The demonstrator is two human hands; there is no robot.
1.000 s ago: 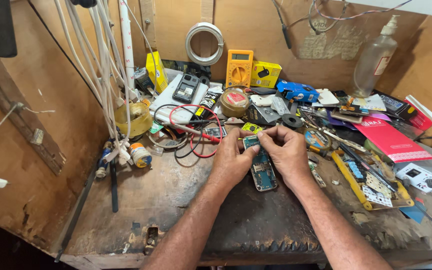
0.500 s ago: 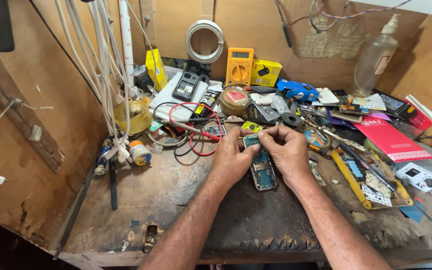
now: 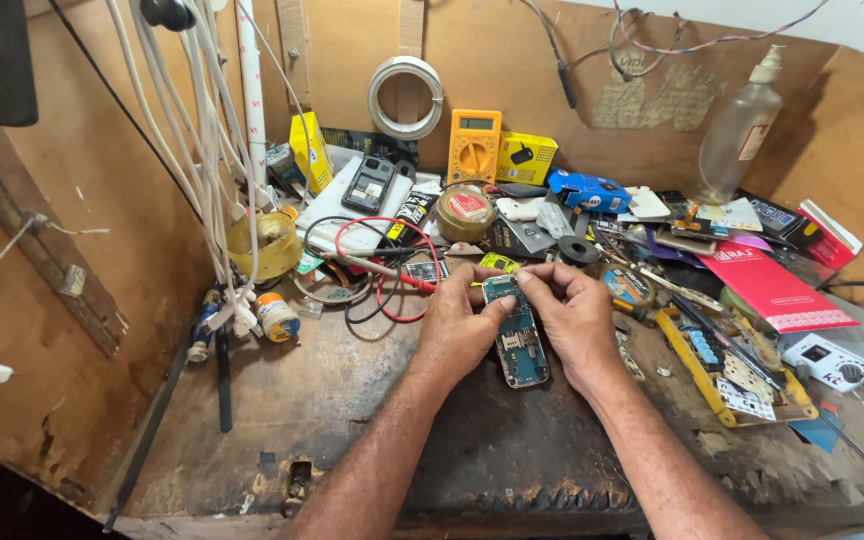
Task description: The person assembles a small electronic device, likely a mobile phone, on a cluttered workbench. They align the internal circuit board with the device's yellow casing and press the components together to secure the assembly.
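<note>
While the opened phone board [image 3: 518, 335] is lying flat on the worn surface [image 3: 352, 420], the left hand [image 3: 457, 325] and the right hand [image 3: 577, 315] are both pinching its upper end with their fingertips; red probe leads [image 3: 392, 270] are lying just beyond, a yellow multimeter [image 3: 474, 146] farther back.

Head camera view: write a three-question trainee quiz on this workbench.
1. True or false: both hands touch the phone circuit board.
2. Which stands against the back wall? A) orange multimeter B) kettle C) hammer
3. What lies just beyond the left hand?

Key: 1. True; the left hand and the right hand grip its upper end. 2. A. 3. The red and black test leads.
</note>
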